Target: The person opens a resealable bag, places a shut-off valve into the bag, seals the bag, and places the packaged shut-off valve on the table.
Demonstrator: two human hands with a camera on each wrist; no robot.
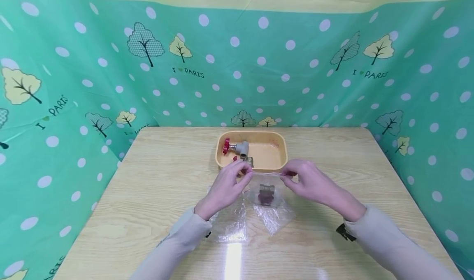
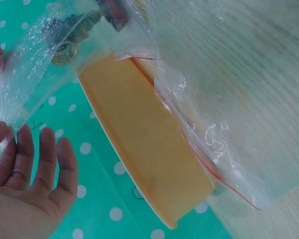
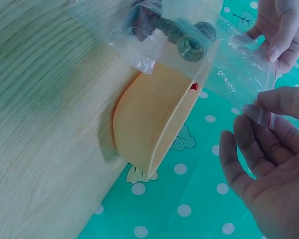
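Note:
A clear zip bag hangs between my two hands, with a brass valve that has a dark red handle inside it. My left hand pinches one end of the bag's red-striped zip edge. At the opposite end, my right hand pinches the same edge between thumb and fingertips; its other fingers spread loosely in the right wrist view. Through the plastic in that view, the valve sits low in the bag. Another clear zip bag lies flat on the table below my left hand.
Beyond my hands stands a yellow-orange tray. In it lie a grey valve with a red handwheel and a brass valve, partly hidden by my left hand. A green dotted curtain hangs around the wooden table.

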